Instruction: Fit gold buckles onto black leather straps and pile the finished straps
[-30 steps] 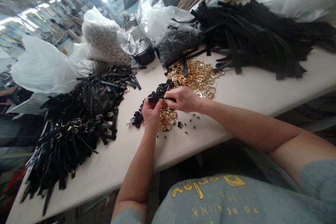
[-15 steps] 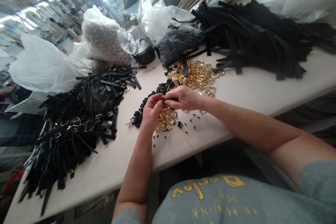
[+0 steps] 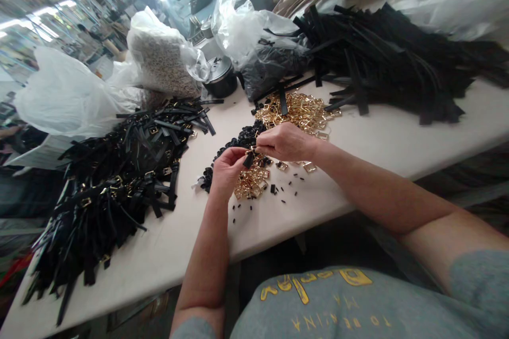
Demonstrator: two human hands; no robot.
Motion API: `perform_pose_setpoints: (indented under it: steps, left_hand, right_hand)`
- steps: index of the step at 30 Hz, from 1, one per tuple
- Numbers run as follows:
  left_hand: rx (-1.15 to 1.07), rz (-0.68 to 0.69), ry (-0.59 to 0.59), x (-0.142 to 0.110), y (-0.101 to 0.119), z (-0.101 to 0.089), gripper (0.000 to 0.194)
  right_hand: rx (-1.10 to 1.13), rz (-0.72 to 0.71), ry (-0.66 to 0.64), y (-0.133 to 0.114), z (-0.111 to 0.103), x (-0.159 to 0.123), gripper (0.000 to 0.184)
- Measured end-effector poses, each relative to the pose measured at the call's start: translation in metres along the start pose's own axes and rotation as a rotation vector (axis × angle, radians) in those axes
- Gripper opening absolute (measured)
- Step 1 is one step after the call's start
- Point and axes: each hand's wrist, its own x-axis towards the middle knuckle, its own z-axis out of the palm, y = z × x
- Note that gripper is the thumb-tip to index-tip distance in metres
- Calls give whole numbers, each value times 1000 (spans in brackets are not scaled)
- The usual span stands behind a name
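Observation:
My left hand [image 3: 227, 170] pinches a short black strap with a gold buckle [image 3: 248, 160], its flat black end hanging down beside the fingertips. My right hand [image 3: 287, 143] is closed, thumb and forefinger pressed together at the buckle's right side. The fingers partly hide how strap and buckle join. Just below and beyond the hands lie loose gold buckles [image 3: 299, 110]. Black loops [image 3: 248, 133] are heaped in a band behind my left hand.
Finished-looking black straps with buckles [image 3: 115, 185] are piled at left. Plain black straps [image 3: 392, 58] form a big heap at right. Clear plastic bags [image 3: 159, 53] and a black lidded pot [image 3: 219, 77] stand behind. Small black bits [image 3: 272, 188] dot the table [image 3: 278, 222] near its front edge.
My right hand has lifted slightly and shifted its grip, knuckles now higher. The strap's black end, mostly hidden before, now hangs visibly between the hands. My left hand has moved slightly left.

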Motion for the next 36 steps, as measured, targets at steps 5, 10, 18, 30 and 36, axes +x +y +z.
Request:
perform_pose_setpoints:
  steps: [5,10,18,30,36]
  left_hand:
    - [115,-59,6,0,0,2,26]
    - [100,-35,82,1,-7,4,22]
    - [-212,7,154,3,-14,10,31]
    - [-180,14,164,-2,-17,26,31]
    - [-92,-24,87,1,-12,22,35]
  right_hand:
    - [-100,-62,60,2,7,0,37]
    - [-33,-128,300,2,7,2,27]
    - [156,70,150,-5,13,0,28]
    - [1082,278,323,-17,42,6,37]
    - [1157,362,325,-18,37,7,35]
